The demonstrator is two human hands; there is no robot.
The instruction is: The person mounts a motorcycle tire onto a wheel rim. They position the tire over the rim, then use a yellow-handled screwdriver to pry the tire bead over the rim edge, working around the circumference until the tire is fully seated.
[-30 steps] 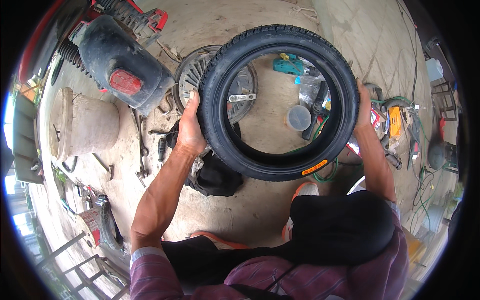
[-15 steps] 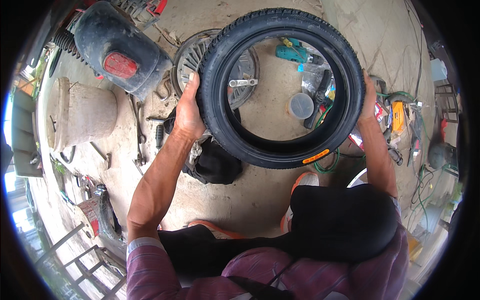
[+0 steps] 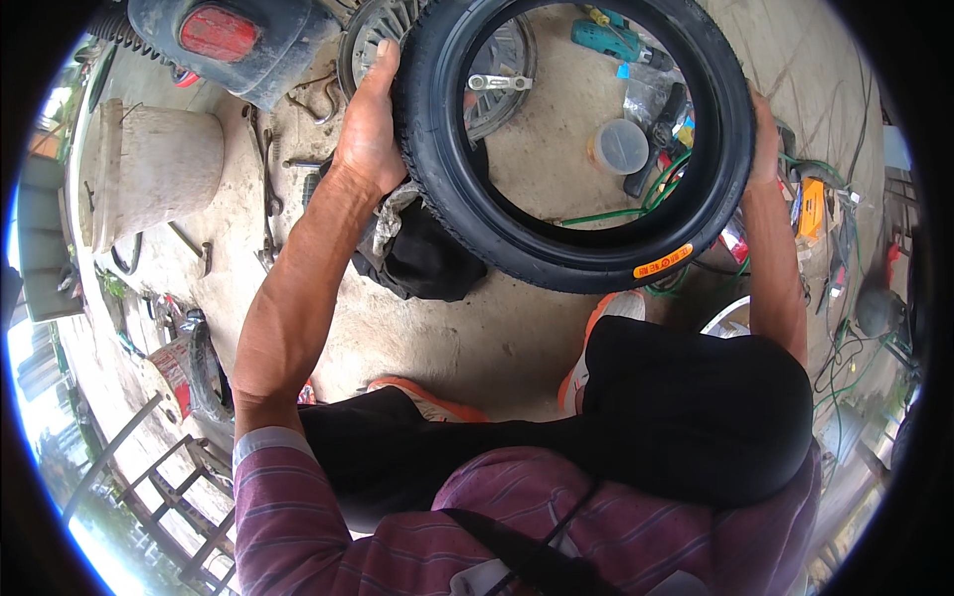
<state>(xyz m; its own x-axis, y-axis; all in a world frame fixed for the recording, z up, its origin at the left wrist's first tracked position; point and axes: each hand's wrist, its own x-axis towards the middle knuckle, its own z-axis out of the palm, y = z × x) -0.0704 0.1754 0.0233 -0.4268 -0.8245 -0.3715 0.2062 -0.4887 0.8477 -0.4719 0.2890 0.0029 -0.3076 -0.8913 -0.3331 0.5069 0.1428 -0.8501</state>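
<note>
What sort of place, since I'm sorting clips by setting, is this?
Probably a small repair workshop, perhaps for motorcycles or similar vehicles: there's a loose tyre held up, a dark mudguard with a red reflector, and a teal power drill.

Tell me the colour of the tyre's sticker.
The sticker is orange, shown best in the head view.

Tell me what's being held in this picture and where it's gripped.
A black tyre, held by opposite sides of its outer edge: the left hand on its left side, the right hand on its right.
</note>
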